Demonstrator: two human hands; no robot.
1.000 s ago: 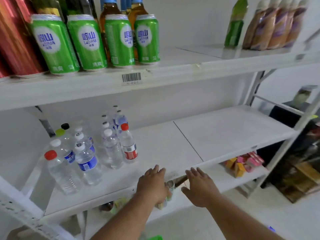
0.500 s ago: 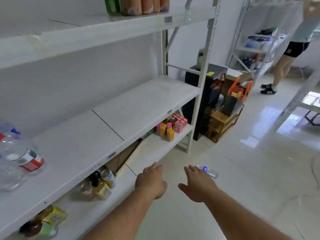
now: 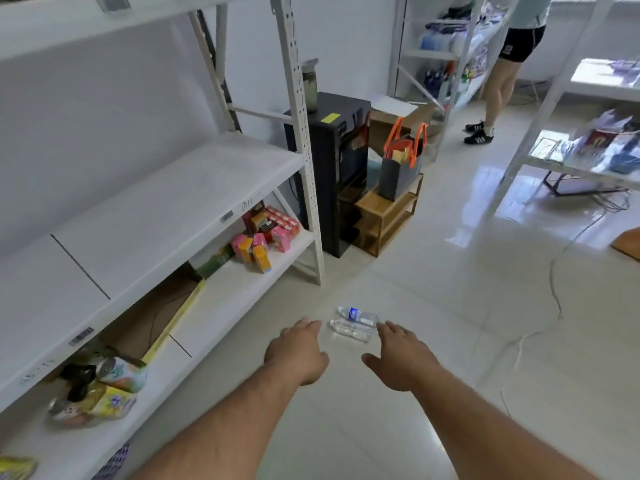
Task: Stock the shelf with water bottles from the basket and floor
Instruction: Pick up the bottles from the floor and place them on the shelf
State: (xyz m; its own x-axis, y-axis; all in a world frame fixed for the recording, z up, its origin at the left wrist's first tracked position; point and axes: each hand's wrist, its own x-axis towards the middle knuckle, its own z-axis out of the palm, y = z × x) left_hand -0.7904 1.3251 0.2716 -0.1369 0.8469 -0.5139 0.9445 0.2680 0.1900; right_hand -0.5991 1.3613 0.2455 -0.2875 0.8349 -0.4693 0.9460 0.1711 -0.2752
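Two clear water bottles lie side by side on the pale tiled floor: one with a blue label (image 3: pixel 357 315) and a plain one (image 3: pixel 350 330) just in front of it. My left hand (image 3: pixel 298 351) hovers to their left, palm down, fingers loosely apart and holding nothing. To their right my right hand (image 3: pixel 401 358) is spread, also holding nothing; its fingertips are close to the plain bottle. The white shelf (image 3: pixel 166 209) stands on the left, with a bare middle board.
The lower shelf board holds pink and orange cartons (image 3: pixel 263 233), a cardboard box (image 3: pixel 156 320) and cans (image 3: pixel 117 372). A black cabinet (image 3: pixel 329 168), wooden stool and bag (image 3: pixel 401 168) stand beyond. A person (image 3: pixel 502 81) stands by far shelves. Cables (image 3: pixel 557 289) trail on the floor at the right.
My view has swung right and down, away from the bottles standing on the shelf, to the floor. Both hands have moved from the shelf edge toward the two lying bottles.
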